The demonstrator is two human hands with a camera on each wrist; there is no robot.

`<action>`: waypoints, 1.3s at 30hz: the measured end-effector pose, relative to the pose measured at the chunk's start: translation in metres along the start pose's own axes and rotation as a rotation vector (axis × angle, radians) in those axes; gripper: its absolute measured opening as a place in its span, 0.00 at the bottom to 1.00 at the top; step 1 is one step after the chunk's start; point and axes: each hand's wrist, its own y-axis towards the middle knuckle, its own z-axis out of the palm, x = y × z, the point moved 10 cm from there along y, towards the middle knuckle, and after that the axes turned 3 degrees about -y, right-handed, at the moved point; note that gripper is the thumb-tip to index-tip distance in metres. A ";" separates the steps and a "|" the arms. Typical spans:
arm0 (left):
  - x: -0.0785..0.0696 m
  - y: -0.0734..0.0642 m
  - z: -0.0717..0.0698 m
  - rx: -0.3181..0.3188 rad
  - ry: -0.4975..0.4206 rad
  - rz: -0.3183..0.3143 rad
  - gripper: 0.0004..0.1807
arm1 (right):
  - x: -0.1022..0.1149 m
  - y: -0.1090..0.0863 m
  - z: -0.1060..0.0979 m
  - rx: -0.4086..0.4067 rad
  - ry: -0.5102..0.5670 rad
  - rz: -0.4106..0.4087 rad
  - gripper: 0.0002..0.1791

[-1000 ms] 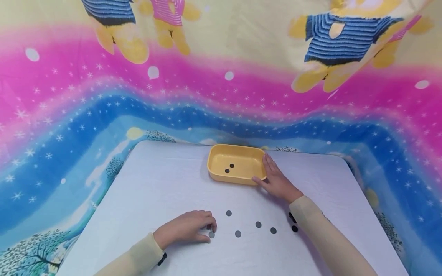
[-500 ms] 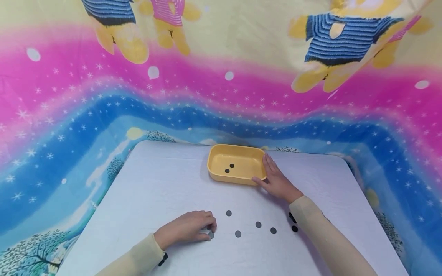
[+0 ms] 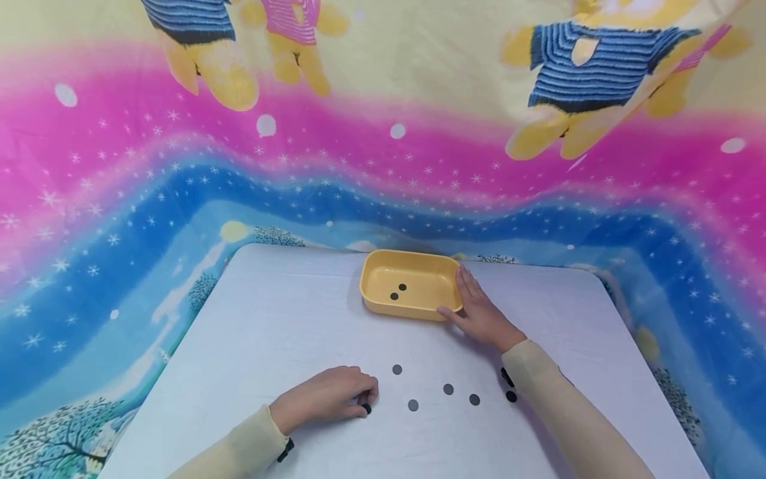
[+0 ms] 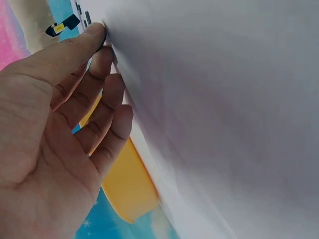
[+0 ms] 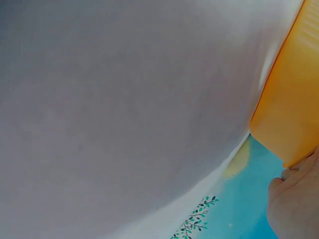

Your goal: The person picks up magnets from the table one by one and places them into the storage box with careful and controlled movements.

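In the head view my left hand is low over the table, its thumb and fingertips pinching a small dark round disc. The left wrist view shows the edge of that disc between the thumb tip and forefinger; most of it is hidden. My right hand rests against the right end of a shallow yellow box, thumb at its front rim and straight fingers along its side. Inside the box lie two dark discs. Between the hands, several loose discs lie flat on the cloth.
A white cloth covers the table. The box stands near its far edge. Behind hangs a patterned curtain in pink and blue. One disc lies close beside the right sleeve.
The disc at my left hand was lying greyish on the cloth; now it looks darker and is pinched between thumb and fingertips. My right hand and the box have stayed in place.
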 end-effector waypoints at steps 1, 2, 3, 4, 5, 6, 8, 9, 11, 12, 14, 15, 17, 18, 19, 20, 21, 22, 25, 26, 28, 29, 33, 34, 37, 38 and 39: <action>0.000 0.000 -0.001 0.001 -0.005 -0.003 0.12 | 0.000 0.000 0.000 -0.002 -0.002 -0.002 0.63; 0.000 0.000 -0.001 0.002 -0.007 -0.005 0.12 | 0.000 0.000 0.000 -0.004 -0.001 -0.004 0.63; -0.001 0.000 -0.003 0.003 -0.013 -0.007 0.12 | -0.001 0.000 0.000 -0.004 -0.003 -0.003 0.63; -0.001 0.001 -0.003 0.002 -0.015 -0.006 0.12 | -0.001 0.000 -0.001 -0.005 -0.001 -0.003 0.63; -0.002 0.001 -0.004 0.002 -0.020 -0.006 0.11 | 0.000 0.000 -0.001 -0.005 0.003 -0.003 0.63; -0.002 0.001 -0.005 0.000 -0.025 -0.004 0.11 | 0.000 0.000 -0.002 -0.006 0.006 -0.003 0.63; -0.002 0.002 -0.007 0.000 -0.033 -0.004 0.11 | 0.000 0.000 -0.002 -0.006 0.008 -0.001 0.63; -0.002 0.003 -0.008 -0.003 -0.040 -0.005 0.10 | 0.000 0.000 -0.003 -0.007 0.007 0.000 0.63; -0.002 0.004 -0.010 -0.010 -0.042 -0.004 0.10 | -0.001 0.000 -0.002 -0.008 0.003 0.000 0.63; -0.002 0.005 -0.011 -0.018 -0.040 0.001 0.10 | -0.001 0.000 -0.002 -0.011 -0.001 -0.003 0.63; -0.002 0.007 -0.014 -0.035 -0.037 0.011 0.09 | -0.001 0.000 -0.002 -0.010 -0.005 -0.002 0.62; -0.002 0.008 -0.016 -0.046 -0.035 0.019 0.09 | 0.000 0.000 -0.002 -0.011 -0.005 -0.004 0.62; -0.002 0.011 -0.019 -0.063 -0.026 0.030 0.07 | -0.001 -0.001 -0.002 -0.007 -0.003 0.001 0.62; -0.002 0.012 -0.021 -0.072 -0.021 0.035 0.07 | -0.001 -0.001 -0.002 -0.004 -0.002 0.003 0.62; -0.001 0.014 -0.022 -0.077 -0.021 0.033 0.07 | -0.001 -0.001 -0.001 0.001 0.002 0.008 0.62; 0.001 0.016 -0.024 -0.080 -0.020 0.027 0.06 | -0.001 -0.001 -0.001 0.002 0.004 0.009 0.62; 0.002 0.018 -0.026 -0.085 -0.020 0.023 0.06 | -0.001 -0.001 -0.001 0.005 0.005 0.011 0.62; 0.004 0.019 -0.027 -0.088 -0.017 0.015 0.07 | -0.002 0.000 0.000 0.007 0.003 0.015 0.62; 0.007 0.024 -0.033 -0.097 -0.026 0.002 0.07 | -0.002 0.000 0.001 0.013 -0.006 0.018 0.62; 0.007 0.026 -0.035 -0.102 -0.028 0.004 0.07 | -0.002 0.000 0.001 0.014 -0.011 0.018 0.63; 0.008 0.029 -0.040 -0.109 -0.034 0.008 0.07 | -0.002 0.000 0.000 0.016 -0.015 0.015 0.63; 0.008 0.030 -0.043 -0.113 -0.040 0.008 0.07 | -0.002 0.000 0.000 0.017 -0.012 0.014 0.63; 0.012 0.038 -0.054 -0.132 -0.064 -0.009 0.06 | 0.000 0.000 -0.003 0.012 0.000 0.007 0.62; 0.013 0.040 -0.057 -0.137 -0.071 -0.017 0.05 | 0.001 0.000 -0.003 0.011 0.000 0.005 0.62; 0.016 0.048 -0.066 -0.162 -0.082 -0.033 0.06 | 0.001 0.000 -0.003 0.006 0.001 -0.002 0.62; 0.018 0.050 -0.069 -0.171 -0.084 -0.038 0.06 | 0.001 0.000 -0.003 0.004 0.000 -0.005 0.62; 0.019 0.052 -0.072 -0.182 -0.085 -0.042 0.06 | 0.001 0.001 -0.002 0.006 -0.001 -0.004 0.62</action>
